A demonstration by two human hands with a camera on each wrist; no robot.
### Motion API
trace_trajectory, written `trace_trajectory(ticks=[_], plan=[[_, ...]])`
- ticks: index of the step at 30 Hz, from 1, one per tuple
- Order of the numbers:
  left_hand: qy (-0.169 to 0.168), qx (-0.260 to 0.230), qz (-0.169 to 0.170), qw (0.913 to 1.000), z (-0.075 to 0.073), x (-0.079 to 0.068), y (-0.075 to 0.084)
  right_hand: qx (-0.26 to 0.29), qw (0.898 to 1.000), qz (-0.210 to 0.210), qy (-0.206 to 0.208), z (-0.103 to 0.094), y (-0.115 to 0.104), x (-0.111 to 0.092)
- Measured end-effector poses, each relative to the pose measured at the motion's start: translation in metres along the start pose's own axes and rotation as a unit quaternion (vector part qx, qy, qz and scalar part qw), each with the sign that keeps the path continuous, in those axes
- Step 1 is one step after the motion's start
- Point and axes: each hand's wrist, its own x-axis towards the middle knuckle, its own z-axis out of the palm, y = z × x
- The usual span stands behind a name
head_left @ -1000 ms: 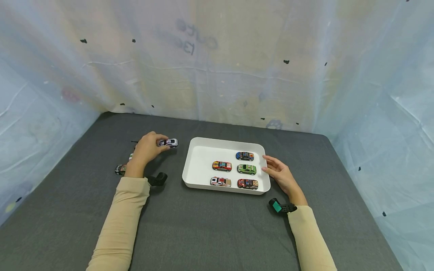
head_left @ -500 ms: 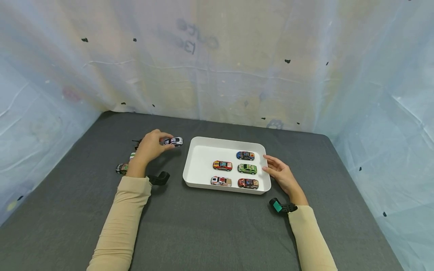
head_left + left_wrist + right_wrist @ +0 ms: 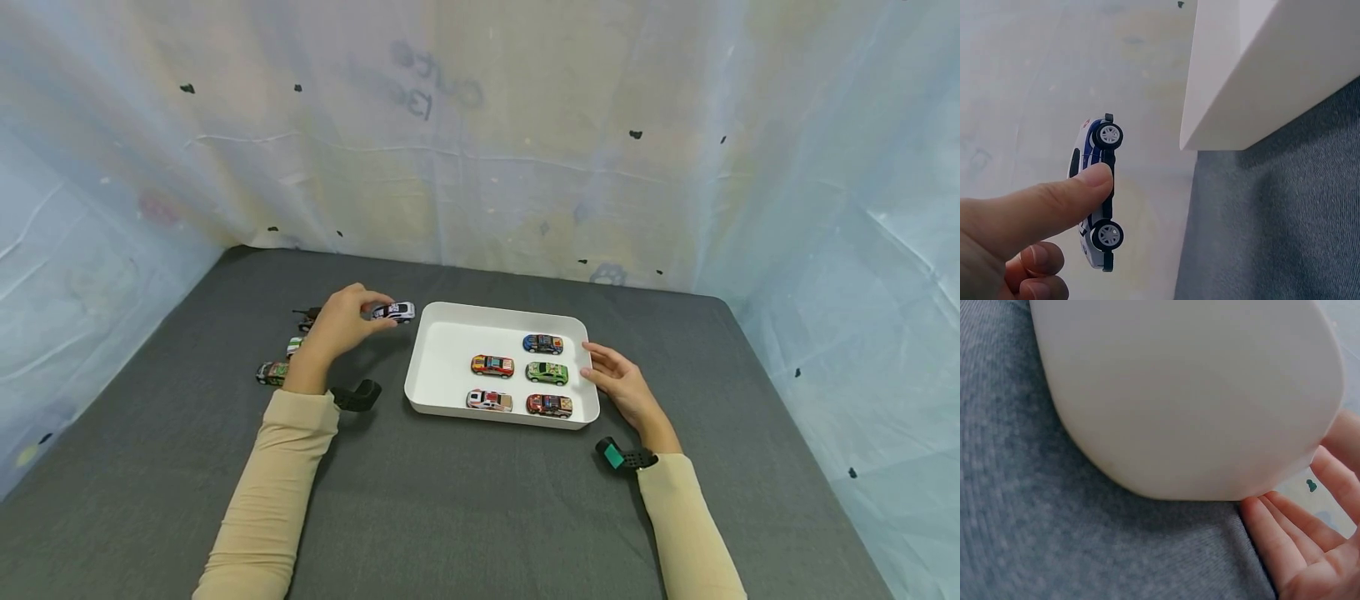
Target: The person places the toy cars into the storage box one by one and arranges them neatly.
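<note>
left hand holding white toy car, white tray

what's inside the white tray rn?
Five toy cars sit in the white tray: blue, orange-red, green, white-red, dark red. Nothing covers the tray floor; its left half is bare.

I count five toy cars inside the white tray: blue, orange, green, white-and-red and dark red. Left of the tray I see one white car held up, plus what look like three more cars, partly hidden.
</note>
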Motion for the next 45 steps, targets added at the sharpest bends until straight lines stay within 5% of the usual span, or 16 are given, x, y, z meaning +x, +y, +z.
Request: trace_trajectory(ticks=[8,30,45], plan=[[-0.001,-0.023,0.024,0.9994,0.007,0.004,0.008,-0.02,0.999,0.043,0.016,-0.001,-0.005,0.001],[-0.023,-0.058,0.087,0.9942,0.022,0.028,0.044,-0.02,0.998,0.052,0.012,0.003,-0.004,0.001],[-0.075,-0.106,0.081,0.9883,0.044,0.052,0.061,-0.02,0.998,0.053,0.014,0.004,-0.005,0.0]])
